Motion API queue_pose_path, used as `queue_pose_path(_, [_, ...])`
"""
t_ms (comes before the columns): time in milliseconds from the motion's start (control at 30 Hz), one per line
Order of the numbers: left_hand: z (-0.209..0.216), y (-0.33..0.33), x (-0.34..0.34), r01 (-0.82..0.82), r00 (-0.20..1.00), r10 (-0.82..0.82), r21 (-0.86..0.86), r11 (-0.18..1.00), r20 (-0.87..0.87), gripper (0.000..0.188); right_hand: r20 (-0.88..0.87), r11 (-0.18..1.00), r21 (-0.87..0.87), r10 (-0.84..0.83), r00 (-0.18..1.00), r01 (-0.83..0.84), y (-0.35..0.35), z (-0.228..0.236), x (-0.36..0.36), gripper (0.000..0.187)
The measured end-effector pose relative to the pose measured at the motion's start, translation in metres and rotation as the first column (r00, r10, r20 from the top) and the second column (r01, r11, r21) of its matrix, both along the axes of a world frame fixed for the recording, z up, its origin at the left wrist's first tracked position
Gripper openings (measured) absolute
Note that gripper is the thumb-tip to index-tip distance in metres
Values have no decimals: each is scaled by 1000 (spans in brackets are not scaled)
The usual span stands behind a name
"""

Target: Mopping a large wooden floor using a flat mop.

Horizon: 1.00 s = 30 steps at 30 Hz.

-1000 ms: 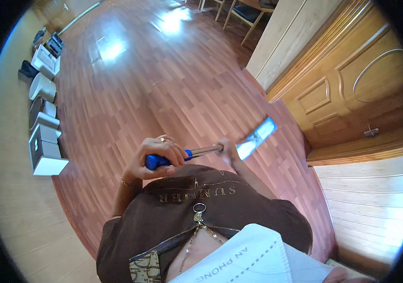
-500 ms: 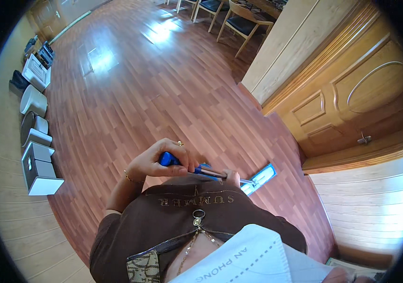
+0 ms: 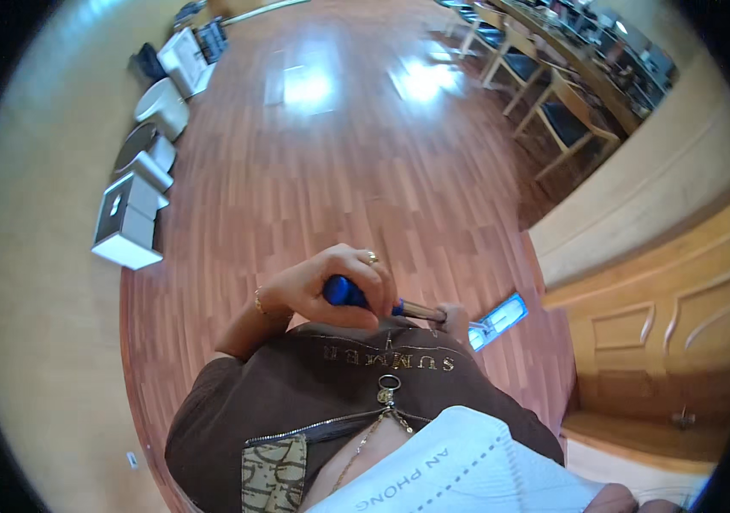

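A flat mop with a blue grip and a metal pole (image 3: 419, 311) slants across in front of my brown top. My left hand (image 3: 341, 286), with a ring and a bracelet, is wrapped round the blue grip near the top end. Lower on the pole, my right hand (image 3: 452, 322) is closed round the metal, partly hidden by my top. Beyond it the mop's flat head, blue-edged with a pale middle (image 3: 504, 320), lies on the wood-plank floor (image 3: 339, 197), right of my body.
Along the left wall stand a white and grey box-shaped unit (image 3: 132, 224), a white rounded basin (image 3: 162, 109) and other fixtures. Wooden chairs with dark seats (image 3: 566, 124) line a cluttered counter at far right. A panelled wooden door (image 3: 664, 333) is at the right.
The view has swung left, so the wall fixtures, chairs and door sit farther right. My hands and the mop appear slightly farther right, with both hands still gripping it.
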State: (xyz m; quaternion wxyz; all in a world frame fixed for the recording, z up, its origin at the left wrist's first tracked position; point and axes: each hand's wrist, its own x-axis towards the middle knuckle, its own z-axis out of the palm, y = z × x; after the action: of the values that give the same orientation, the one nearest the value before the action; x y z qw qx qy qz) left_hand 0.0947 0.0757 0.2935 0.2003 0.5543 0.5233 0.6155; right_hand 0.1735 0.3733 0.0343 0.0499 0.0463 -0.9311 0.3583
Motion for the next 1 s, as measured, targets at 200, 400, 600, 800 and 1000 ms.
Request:
queue_pose_path(200, [-26, 20, -3, 118, 993, -116, 122, 985, -21, 11, -49, 978, 29, 207, 977, -206, 19, 13, -80, 14])
queue_pose_path(400, [-67, 35, 16, -258, 966, 257, -63, 964, -19, 9, 66, 924, 92, 365, 929, -370, 44, -28, -150, 13])
queue_pose_path(600, [-57, 13, 49, -549, 834, 548, -5, 836, -63, 10, 105, 770, 96, 623, 775, -631, -18, -27, -190, 15])
queue_pose_path(800, [-3, -29, 124, -731, 671, 735, 79, 677, -96, 10, 122, 537, 9, 837, 534, -844, -140, 6, -154, 13])
queue_pose_path(1000, [43, -46, 214, -811, 520, 815, 150, 565, -256, 14, 196, 275, -69, 946, 258, -959, -247, 11, -60, 11])
